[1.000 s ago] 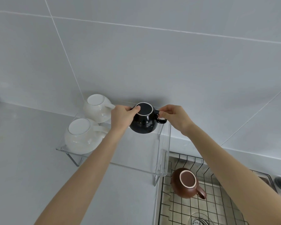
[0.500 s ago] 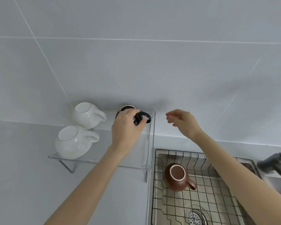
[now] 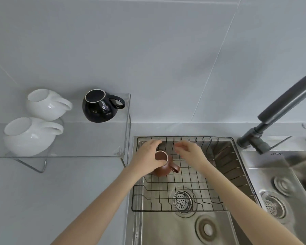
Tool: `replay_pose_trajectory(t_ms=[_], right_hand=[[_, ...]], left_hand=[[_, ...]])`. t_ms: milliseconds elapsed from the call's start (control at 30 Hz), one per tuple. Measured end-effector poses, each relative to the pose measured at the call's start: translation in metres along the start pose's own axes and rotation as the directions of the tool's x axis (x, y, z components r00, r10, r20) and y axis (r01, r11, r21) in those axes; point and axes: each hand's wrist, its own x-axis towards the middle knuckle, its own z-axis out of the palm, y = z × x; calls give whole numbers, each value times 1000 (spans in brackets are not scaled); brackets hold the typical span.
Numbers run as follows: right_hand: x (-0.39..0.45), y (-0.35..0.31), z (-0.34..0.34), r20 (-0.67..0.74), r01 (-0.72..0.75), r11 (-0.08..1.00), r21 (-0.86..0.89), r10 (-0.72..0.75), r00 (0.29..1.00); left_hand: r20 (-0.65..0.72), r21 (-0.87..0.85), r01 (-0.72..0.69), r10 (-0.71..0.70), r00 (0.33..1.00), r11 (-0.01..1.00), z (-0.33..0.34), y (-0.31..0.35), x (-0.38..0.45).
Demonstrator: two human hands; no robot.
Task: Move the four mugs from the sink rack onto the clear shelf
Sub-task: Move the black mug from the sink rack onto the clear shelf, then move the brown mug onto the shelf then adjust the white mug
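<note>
A brown mug [image 3: 163, 169] stands upside down on the wire sink rack [image 3: 193, 183], handle pointing right. My left hand [image 3: 147, 160] wraps around its left side and base. Just to the right of the mug hovers my right hand [image 3: 187, 152], fingers apart, holding nothing. On the clear shelf [image 3: 88, 147] at the left stand three upside-down mugs: a black mug [image 3: 100, 108] at the back right, one white mug [image 3: 46, 105] at the back left and another white mug [image 3: 28, 137] at the front left.
The steel sink [image 3: 184, 223] holds the rack, with a round drain [image 3: 182, 200] under it. A dark faucet [image 3: 279, 110] rises at the right, beside a second basin [image 3: 290, 191]. Grey counter [image 3: 51, 200] spreads below the shelf; tiled wall behind.
My left hand let go of the black mug, which now stands alone on the shelf. Both hands dropped to the sink rack, and my left hand closed around the brown mug.
</note>
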Motion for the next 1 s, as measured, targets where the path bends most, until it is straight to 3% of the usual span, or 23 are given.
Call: replay_pose_trajectory(t_ms=[133, 367, 567, 1000], right_hand=[[7, 27, 14, 31, -56, 997, -61, 58, 998], [16, 57, 38, 151, -79, 979, -186, 108, 983], [18, 69, 47, 67, -93, 991, -92, 99, 993], [14, 72, 46, -13, -60, 998, -4, 60, 998]], left_hand=[[115, 18, 87, -89, 989, 996, 24, -19, 8], [152, 31, 166, -169, 974, 986, 47, -37, 19], [185, 120, 136, -157, 970, 983, 60, -37, 35], [69, -54, 201, -197, 978, 978, 53, -40, 33]])
